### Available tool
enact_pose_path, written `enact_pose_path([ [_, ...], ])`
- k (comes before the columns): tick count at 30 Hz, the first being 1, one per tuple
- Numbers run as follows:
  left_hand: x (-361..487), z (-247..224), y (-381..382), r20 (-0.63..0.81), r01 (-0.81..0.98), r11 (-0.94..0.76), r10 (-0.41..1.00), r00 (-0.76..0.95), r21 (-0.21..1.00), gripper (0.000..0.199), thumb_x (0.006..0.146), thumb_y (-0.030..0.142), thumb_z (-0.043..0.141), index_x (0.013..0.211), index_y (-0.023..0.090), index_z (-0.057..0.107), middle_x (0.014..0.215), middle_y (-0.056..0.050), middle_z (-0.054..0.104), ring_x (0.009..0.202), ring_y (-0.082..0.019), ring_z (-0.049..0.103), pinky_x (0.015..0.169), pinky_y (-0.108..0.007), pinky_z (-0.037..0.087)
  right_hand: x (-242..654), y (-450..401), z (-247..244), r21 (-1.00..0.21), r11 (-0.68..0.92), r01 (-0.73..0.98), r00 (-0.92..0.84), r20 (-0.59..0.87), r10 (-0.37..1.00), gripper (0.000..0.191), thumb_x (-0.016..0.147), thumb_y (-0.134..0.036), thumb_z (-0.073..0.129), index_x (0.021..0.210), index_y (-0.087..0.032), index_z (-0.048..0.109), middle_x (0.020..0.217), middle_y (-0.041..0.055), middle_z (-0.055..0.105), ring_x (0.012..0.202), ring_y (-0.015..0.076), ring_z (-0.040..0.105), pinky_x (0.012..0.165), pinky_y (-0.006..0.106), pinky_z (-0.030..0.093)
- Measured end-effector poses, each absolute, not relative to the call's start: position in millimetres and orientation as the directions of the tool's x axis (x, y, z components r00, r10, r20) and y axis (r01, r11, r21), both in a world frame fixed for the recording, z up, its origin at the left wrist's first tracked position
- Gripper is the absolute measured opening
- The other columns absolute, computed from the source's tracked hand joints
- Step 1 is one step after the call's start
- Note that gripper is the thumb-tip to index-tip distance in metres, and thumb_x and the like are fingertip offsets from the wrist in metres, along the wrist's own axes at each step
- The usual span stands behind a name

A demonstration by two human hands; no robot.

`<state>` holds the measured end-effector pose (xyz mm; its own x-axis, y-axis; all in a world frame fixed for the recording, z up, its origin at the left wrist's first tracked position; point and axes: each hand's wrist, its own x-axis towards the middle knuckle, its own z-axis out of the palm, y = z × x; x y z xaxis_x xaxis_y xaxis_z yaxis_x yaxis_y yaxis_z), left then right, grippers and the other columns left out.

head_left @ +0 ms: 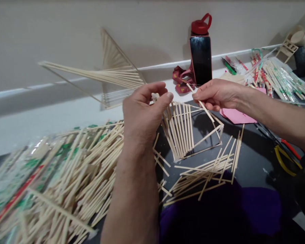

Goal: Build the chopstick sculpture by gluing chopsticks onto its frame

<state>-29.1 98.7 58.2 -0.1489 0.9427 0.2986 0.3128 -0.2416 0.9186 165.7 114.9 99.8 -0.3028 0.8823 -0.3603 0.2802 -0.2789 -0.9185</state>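
My left hand [146, 108] curls around the upper left corner of a small frame built from wooden sticks [181, 128]. A whitish blob shows at that corner, between thumb and fingers. Slanting sticks fan side by side across the frame's left part, while its right part is an open outline. Pinched between thumb and fingers of my right hand [216, 95] is a single short wooden stick [205, 110], tilted above the frame's right part. A fine thread-like strand runs near its upper end.
Loose sticks [205, 169] lie in front of the frame. A big pile of chopsticks [91, 176] and wrappers spreads left. Behind stand a larger stick structure [96, 73], a phone [201, 61] and a red-capped bottle [200, 27]. Pliers [286, 157] and pink paper [236, 116] lie right.
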Motion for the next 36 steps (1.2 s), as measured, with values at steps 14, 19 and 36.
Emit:
enact_pose_path([
  [14,-18,91,14,0.58,0.615,-0.429,0.813,-0.057,0.662,0.011,0.086,0.026,0.065,0.093,0.026,0.073,0.089,0.002,0.072,0.077,-0.013,0.062,0.069,-0.027,0.05,162,110,107,-0.95,-0.263,0.17,-0.413,-0.311,0.856,0.018,0.079,-0.021,0.073,0.069,-0.015,0.059,0.051,0.0003,0.059,0.042,0.0097,0.057,0.032,0.016,0.04],
  [19,-4,75,4,0.543,0.587,-0.416,0.838,-0.048,0.694,0.011,0.08,0.023,0.069,0.089,0.027,0.073,0.083,0.002,0.073,0.065,-0.012,0.062,0.06,-0.026,0.05,154,106,112,-0.928,-0.325,0.184,-0.448,-0.374,0.812,0.013,0.081,-0.022,0.07,0.076,-0.013,0.062,0.052,0.0017,0.061,0.047,0.0112,0.06,0.036,0.017,0.044],
  [36,-18,52,17,0.731,0.697,-0.561,0.678,0.076,0.447,0.014,0.072,0.017,0.073,0.082,0.026,0.071,0.08,-0.003,0.074,0.077,-0.019,0.07,0.071,-0.031,0.057,180,103,120,-0.93,0.01,0.367,-0.284,-0.102,0.953,0.024,0.079,-0.024,0.072,0.061,-0.013,0.061,0.046,0.0008,0.053,0.045,0.012,0.057,0.037,0.02,0.037],
])
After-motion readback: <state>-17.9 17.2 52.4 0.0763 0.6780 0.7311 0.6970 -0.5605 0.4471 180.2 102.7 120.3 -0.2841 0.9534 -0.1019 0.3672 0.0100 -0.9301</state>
